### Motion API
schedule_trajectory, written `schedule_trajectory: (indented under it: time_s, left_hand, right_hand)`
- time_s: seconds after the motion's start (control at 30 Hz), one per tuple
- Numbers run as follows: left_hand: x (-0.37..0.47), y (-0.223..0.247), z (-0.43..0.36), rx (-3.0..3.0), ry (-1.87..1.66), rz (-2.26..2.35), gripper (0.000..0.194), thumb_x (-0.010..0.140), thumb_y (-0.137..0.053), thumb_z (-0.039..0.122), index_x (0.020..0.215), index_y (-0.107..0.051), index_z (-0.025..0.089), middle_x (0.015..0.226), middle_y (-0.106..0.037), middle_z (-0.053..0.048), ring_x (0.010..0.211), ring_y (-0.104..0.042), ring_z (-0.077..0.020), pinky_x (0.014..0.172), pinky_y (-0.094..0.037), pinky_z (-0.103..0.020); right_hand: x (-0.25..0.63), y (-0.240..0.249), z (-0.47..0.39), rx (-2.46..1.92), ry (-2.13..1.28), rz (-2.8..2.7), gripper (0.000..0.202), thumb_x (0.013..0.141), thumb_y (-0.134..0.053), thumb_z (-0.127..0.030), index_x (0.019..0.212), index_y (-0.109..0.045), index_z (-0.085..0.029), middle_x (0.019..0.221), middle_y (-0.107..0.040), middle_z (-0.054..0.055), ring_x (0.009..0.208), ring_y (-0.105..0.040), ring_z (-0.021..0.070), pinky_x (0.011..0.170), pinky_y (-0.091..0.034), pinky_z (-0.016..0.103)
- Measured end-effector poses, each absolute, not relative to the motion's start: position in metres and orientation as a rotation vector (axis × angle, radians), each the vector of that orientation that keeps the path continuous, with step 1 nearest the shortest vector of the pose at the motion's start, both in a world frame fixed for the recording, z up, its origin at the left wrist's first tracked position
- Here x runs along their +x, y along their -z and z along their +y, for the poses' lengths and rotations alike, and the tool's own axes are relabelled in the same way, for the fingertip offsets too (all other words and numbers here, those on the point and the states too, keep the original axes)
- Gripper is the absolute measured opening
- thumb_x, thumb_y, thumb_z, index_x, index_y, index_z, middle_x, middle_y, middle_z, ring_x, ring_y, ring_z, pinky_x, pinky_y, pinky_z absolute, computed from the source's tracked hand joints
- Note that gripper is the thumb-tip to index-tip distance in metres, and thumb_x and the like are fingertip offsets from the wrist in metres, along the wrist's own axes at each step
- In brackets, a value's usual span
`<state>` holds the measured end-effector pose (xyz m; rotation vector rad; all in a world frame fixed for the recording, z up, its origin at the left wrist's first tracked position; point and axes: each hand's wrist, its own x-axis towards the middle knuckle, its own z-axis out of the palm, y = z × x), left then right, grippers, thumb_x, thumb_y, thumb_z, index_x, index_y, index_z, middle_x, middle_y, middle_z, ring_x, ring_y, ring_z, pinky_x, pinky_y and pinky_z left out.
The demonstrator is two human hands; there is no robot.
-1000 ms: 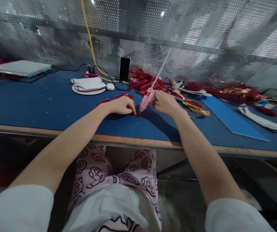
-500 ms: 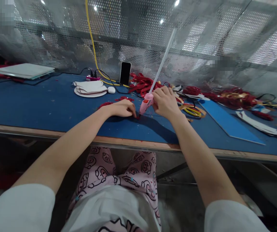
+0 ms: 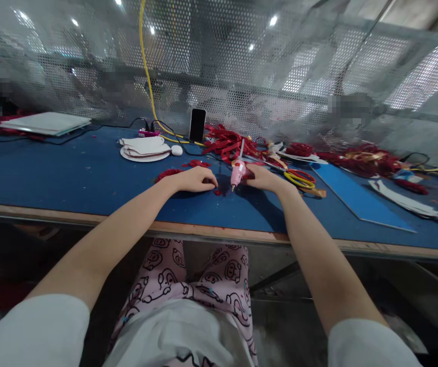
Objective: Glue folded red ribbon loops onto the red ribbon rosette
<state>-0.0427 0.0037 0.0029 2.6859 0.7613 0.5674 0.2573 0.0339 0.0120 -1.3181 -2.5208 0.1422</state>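
Observation:
My right hand point(image 3: 262, 178) is closed around the handle of a pink glue gun point(image 3: 238, 173). Its nozzle points down toward me, just above the blue tabletop point(image 3: 100, 178), and a pale glue stick point(image 3: 242, 148) juts from its back end. Left of the nozzle, my left hand point(image 3: 196, 179) rests on the table with curled fingers, its fingertips pinching at a small red piece point(image 3: 218, 192). Behind that wrist lies a dark red fuzzy bundle point(image 3: 167, 174), with a red ribbon piece point(image 3: 196, 163) beyond it.
A phone point(image 3: 197, 125) leans upright at the back beside tangled red ribbons point(image 3: 226, 142). Yellow-handled scissors point(image 3: 299, 178) lie right of my right hand, near a blue board point(image 3: 356, 196). White cut pieces point(image 3: 145, 149) are stacked on the left. A perforated screen point(image 3: 219, 66) stands behind.
The glue gun has tipped, so its stick now slants away rather than standing high, and its nozzle has moved right, away from my left fingertips. My left hand stays nearly in place.

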Motion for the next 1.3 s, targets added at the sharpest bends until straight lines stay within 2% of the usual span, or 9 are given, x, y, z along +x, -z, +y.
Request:
schedule_trajectory:
  time_s: [0.1,0.2,0.33,0.43,0.53,0.67,0.9,1.3]
  left_hand:
    - [-0.041,-0.003,0.004,2.713,-0.533,0.726,0.024,0.093,-0.060,0.022,0.107,-0.079,0.018,0.103,-0.077,-0.008,0.089,-0.067,-0.0156,0.084,-0.048,-0.027]
    - [-0.041,-0.001,0.006,2.715,-0.527,0.722,0.025,0.093,-0.061,0.023,0.109,-0.079,0.020,0.101,-0.076,-0.008,0.088,-0.066,-0.0154,0.082,-0.047,-0.026]
    - [-0.040,0.001,0.006,2.698,-0.552,0.712,0.024,0.092,-0.062,0.023,0.108,-0.080,0.023,0.098,-0.076,-0.005,0.085,-0.064,-0.0149,0.081,-0.047,-0.027]
    - [-0.038,0.002,0.007,2.666,-0.552,0.717,0.024,0.092,-0.062,0.023,0.107,-0.081,0.022,0.097,-0.076,-0.006,0.083,-0.065,-0.0153,0.083,-0.048,-0.028]
    - [-0.036,0.002,0.008,2.637,-0.561,0.738,0.021,0.091,-0.065,0.023,0.104,-0.081,0.021,0.097,-0.076,-0.007,0.085,-0.066,-0.0157,0.085,-0.048,-0.028]
    - [-0.034,0.004,0.010,2.608,-0.577,0.747,0.016,0.090,-0.067,0.024,0.098,-0.080,0.019,0.097,-0.077,-0.006,0.086,-0.067,-0.0159,0.085,-0.047,-0.028]
    - [-0.033,0.004,0.009,2.620,-0.531,0.786,0.018,0.091,-0.064,0.027,0.097,-0.078,0.017,0.098,-0.075,-0.006,0.088,-0.067,-0.0163,0.084,-0.047,-0.027]
    - [-0.031,0.000,0.004,2.661,-0.473,0.800,0.021,0.092,-0.060,0.022,0.104,-0.075,0.016,0.099,-0.073,-0.007,0.086,-0.064,-0.0153,0.082,-0.045,-0.026]
  right_hand:
    - [0.257,-0.011,0.037,-1.321,-0.234,-2.584,0.017,0.076,-0.062,-0.025,0.092,-0.061,-0.021,0.096,-0.073,0.006,0.085,-0.066,0.0236,0.079,-0.051,0.034]
    - [0.255,-0.011,0.038,-1.339,-0.223,-2.601,0.021,0.077,-0.064,-0.029,0.095,-0.063,-0.020,0.101,-0.073,0.008,0.088,-0.067,0.0256,0.081,-0.051,0.036]
    - [0.255,-0.012,0.035,-1.322,-0.063,-2.524,0.041,0.077,-0.069,-0.038,0.113,-0.065,-0.019,0.119,-0.069,0.014,0.108,-0.064,0.0326,0.095,-0.048,0.045]
    - [0.251,-0.015,0.030,-1.181,0.096,-2.428,0.036,0.085,-0.063,-0.042,0.114,-0.065,-0.021,0.120,-0.067,0.012,0.112,-0.060,0.0319,0.102,-0.044,0.048]
    - [0.244,-0.018,0.027,-1.090,0.191,-2.377,0.025,0.087,-0.058,-0.034,0.107,-0.066,-0.022,0.109,-0.068,0.010,0.108,-0.059,0.0289,0.103,-0.043,0.047]
    - [0.239,-0.019,0.029,-1.089,0.238,-2.384,0.026,0.084,-0.055,-0.023,0.108,-0.066,-0.021,0.106,-0.069,0.009,0.104,-0.058,0.0279,0.102,-0.042,0.047]
    - [0.242,-0.008,0.039,-0.957,0.266,-2.344,0.022,0.086,-0.056,-0.020,0.104,-0.068,-0.023,0.101,-0.070,0.009,0.100,-0.058,0.0288,0.098,-0.042,0.048]
    - [0.243,-0.008,0.042,-0.897,0.294,-2.335,0.023,0.087,-0.054,-0.017,0.101,-0.071,-0.024,0.095,-0.070,0.007,0.095,-0.058,0.0279,0.095,-0.043,0.049]
